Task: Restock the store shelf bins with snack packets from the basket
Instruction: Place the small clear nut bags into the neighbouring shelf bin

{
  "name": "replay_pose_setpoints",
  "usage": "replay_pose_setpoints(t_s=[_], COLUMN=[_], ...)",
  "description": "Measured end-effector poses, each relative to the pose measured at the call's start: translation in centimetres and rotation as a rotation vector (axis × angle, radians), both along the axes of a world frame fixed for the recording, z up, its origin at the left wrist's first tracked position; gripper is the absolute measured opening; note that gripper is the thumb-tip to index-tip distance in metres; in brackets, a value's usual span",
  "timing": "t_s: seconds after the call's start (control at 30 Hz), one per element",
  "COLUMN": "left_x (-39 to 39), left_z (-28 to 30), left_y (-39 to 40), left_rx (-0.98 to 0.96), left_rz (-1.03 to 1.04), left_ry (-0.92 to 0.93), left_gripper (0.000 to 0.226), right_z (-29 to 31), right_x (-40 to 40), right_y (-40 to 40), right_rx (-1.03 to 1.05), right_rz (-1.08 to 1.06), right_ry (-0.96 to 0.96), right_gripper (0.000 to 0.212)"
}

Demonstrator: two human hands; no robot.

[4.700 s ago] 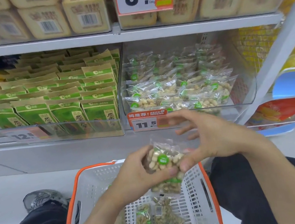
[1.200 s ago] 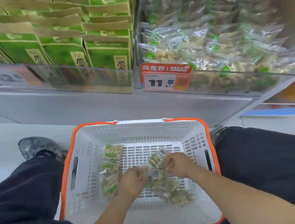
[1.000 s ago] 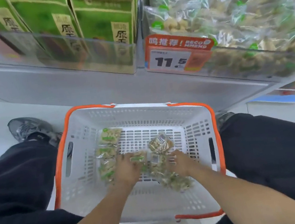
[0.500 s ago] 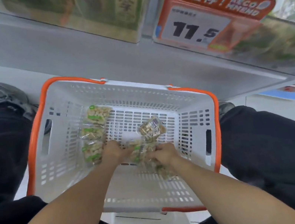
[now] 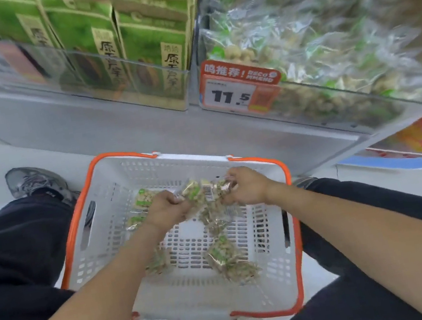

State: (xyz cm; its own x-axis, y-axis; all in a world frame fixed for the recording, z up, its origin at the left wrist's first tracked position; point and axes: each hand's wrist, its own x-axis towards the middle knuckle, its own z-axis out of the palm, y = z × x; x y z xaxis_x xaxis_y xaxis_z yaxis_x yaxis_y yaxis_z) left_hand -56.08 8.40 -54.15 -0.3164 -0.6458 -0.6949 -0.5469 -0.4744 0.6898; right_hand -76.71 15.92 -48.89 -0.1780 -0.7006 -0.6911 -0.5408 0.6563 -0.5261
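A white basket with an orange rim [image 5: 291, 202] stands on the floor between my knees. Over its far half, my left hand [image 5: 166, 207] and my right hand [image 5: 245, 186] grip a bunch of clear nut packets with green labels [image 5: 204, 191] between them. A few packets dangle below the bunch. More nut packets [image 5: 229, 260] lie on the basket floor near me, and others [image 5: 142, 199] lie at its far left. The clear shelf bin of the same nut packets [image 5: 323, 37] is above and to the right.
A red price tag reading 11.5 [image 5: 238, 86] hangs on the nut bin's front. Left of it is a clear bin of green boxes [image 5: 135, 49]. My shoe [image 5: 32, 181] is left of the basket, and my dark trouser legs flank it.
Both hands have lifted a bunch of packets up off the basket floor toward its far side. The view has swung back up, so more of the shelf bins shows.
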Motion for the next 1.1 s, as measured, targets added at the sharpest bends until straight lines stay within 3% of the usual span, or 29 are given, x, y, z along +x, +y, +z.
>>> replay_pose_setpoints(t_s=[0.17,0.3,0.43,0.53,0.73,0.83,0.93,1.1], left_x=[0.0,1.6,2.6,2.7,0.9,1.0,1.9,3.8], left_z=[6.9,11.0,15.0,18.8,25.3,26.0,25.9,25.8], left_y=[-0.7,-0.6,0.2,0.2,-1.2,-2.2,-3.5,-6.1], left_rx=[0.099,0.023,-0.114,-0.148,-0.269,-0.205,-0.135,0.044], left_rz=[-0.036,-0.127,-0.101,-0.115,-0.343,-0.346,-0.361,-0.289], left_ry=[0.189,0.132,0.088,0.127,0.358,0.517,0.666,0.864], left_gripper=[0.04,0.042,0.035,0.044,0.031,0.032,0.044,0.054], right_z=[8.1,11.8,14.2,15.1,17.1,18.4,18.9,19.4], right_x=[0.3,1.7,3.3,4.4,4.8,4.5,4.4,4.9], right_y=[0.1,1.1,2.1,2.1,1.9,1.4,1.0,-0.6], right_rx=[-0.15,-0.322,-0.544,-0.797,-1.219,-1.274,-1.219,-1.143], right_rz=[0.144,0.112,0.096,0.099,-0.035,0.029,0.174,0.237], right_ry=[0.125,0.194,0.266,0.311,0.297,0.27,0.209,0.206], right_gripper=[0.043,0.025,0.042,0.046,0.052,0.048,0.044,0.04])
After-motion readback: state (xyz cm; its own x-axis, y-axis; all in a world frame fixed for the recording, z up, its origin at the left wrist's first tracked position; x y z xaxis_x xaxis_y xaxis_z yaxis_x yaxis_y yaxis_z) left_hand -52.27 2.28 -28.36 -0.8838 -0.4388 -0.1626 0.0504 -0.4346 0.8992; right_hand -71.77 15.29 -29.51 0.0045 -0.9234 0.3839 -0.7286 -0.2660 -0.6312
